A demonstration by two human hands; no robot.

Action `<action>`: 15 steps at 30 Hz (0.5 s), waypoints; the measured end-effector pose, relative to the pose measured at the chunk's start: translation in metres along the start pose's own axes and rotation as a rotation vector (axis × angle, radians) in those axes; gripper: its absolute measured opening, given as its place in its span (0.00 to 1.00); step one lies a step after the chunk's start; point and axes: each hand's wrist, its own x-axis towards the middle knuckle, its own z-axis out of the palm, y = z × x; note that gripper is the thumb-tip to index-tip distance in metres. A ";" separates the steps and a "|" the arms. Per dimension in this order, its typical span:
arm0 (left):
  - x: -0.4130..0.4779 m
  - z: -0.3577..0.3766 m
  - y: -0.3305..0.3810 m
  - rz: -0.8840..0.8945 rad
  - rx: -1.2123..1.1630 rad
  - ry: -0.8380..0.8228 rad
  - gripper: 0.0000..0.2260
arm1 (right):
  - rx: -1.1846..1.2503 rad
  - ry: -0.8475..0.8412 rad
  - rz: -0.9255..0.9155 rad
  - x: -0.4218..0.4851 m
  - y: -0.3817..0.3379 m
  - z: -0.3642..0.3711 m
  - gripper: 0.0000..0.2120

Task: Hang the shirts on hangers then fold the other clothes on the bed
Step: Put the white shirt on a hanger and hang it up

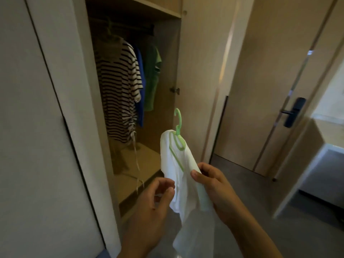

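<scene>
Since the white shirt (186,194) is meant for the wardrobe (170,62), it sits on the green hanger (178,129), hook up | right hand (214,187) pinches its shoulder so it won't slip | left hand (156,198) pinches its edge | striped shirt (119,94) hangs inside.

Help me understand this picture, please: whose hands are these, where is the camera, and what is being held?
There is no machine here. A person wears a camera on the head, and it looks forward and down at their own two hands. They stand before an open wardrobe, where a striped shirt, a blue shirt and a green shirt hang inside. The right hand grips a white shirt that sits on a green hanger with its hook pointing up. The left hand pinches the shirt's edge. To the right is a door.
</scene>
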 end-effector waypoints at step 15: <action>0.280 -0.006 -0.008 -0.010 -0.103 0.471 0.07 | 0.131 -0.459 0.017 0.332 -0.088 0.020 0.05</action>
